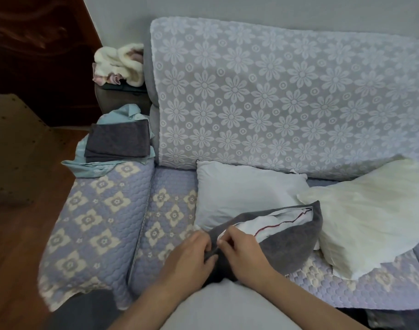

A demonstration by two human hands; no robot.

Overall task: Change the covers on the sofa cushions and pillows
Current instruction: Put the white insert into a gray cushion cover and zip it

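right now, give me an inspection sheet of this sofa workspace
surface: sofa seat under a quilted lilac cover; lace throw over the backrest
job's things: grey cover partly over a white pillow, opening unclosed; bare white pillow behind it; cream pillow at right; folded grey covers on the armrest
clutter: light blue cloth under the folded covers; fluffy white bundle on a side table
grippers: left hand and right hand both pinch the cover's edge at the opening's near end
cables: nothing seen
surroundings: wood floor, dark wooden panel, pale wall
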